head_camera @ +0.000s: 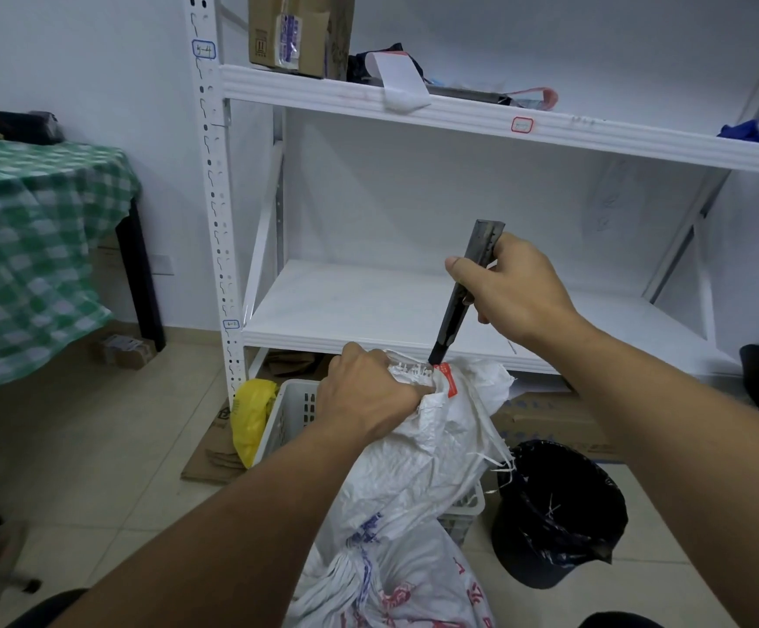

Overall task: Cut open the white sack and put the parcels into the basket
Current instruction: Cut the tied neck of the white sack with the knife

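White woven plastic sack (418, 469) with red and blue print stands on the floor, leaning over a white slotted plastic basket (293, 412). Left hand (368, 394) bunches the sack's neck in a closed fist. Right hand (511, 287) is wrapped around a black utility knife (461, 296), its tip touching a red tag (447, 378) at the gathered top. A black-lined bin (558, 514) sits just beside the sack.

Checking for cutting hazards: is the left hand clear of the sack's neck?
No, the left hand grips the white sack beside the knife.
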